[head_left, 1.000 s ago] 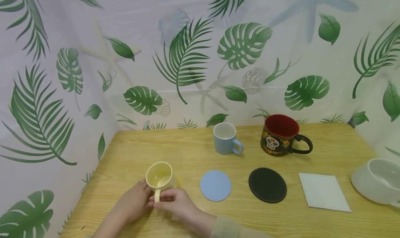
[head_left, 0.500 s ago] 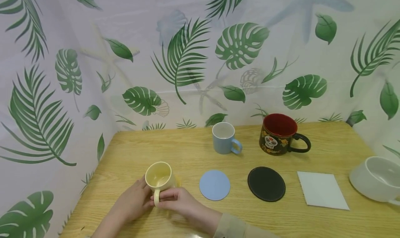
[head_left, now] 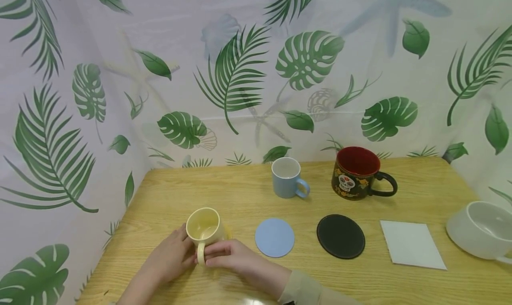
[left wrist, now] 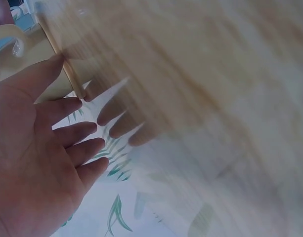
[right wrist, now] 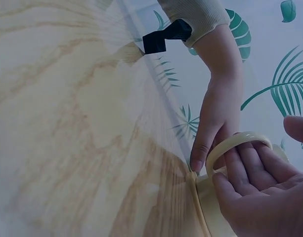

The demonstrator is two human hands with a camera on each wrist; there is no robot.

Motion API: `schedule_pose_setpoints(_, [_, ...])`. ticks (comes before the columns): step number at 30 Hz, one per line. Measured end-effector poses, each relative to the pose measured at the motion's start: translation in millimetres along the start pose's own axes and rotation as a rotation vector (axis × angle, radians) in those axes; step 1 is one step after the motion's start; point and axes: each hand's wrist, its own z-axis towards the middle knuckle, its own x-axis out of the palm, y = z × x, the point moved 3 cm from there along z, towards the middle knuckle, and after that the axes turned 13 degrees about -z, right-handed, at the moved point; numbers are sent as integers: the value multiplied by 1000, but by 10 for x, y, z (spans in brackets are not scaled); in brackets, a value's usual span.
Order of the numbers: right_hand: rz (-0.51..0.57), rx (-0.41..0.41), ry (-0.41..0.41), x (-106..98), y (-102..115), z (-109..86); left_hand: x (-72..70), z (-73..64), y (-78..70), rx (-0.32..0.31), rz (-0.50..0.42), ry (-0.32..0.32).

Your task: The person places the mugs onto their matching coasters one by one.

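A yellow mug (head_left: 203,226) stands upright on a yellow coaster (head_left: 228,232), which peeks out at its right side. The right hand (head_left: 236,255) holds the mug's handle (head_left: 201,254), which faces the person; in the right wrist view its fingers (right wrist: 252,170) pass behind the handle loop. On the mug's left, the left hand (head_left: 170,257) lies low by the table. Seen from the left wrist, that hand (left wrist: 37,133) has its fingers extended, with the thumb and forefinger right at the coaster's edge (left wrist: 67,74). Most of the coaster is hidden under the mug in the head view.
Right of the hands lie a round blue coaster (head_left: 274,237), a round black coaster (head_left: 341,236) and a square white coaster (head_left: 413,244). Behind them stand a light blue mug (head_left: 285,185) and a black skull-patterned mug (head_left: 348,185). A white mug (head_left: 476,236) is at the far right.
The right forearm and sleeve have shifted slightly to the right, the hand still on the handle. The left hand and yellow mug stay nearly in place.
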Motion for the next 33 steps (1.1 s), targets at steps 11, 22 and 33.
schedule_pose_setpoints(11, [-29, 53, 16, -99, 68, -39, -26, 1, 35, 11, 11, -34])
schedule_pose_setpoints(22, [-64, 31, 97, -274, 102, -60, -119, -18, 29, 2, 8, -43])
schedule_pose_setpoints(33, [-52, 36, 53, -495, 127, -92, -290, -75, -18, -52, 16, -60])
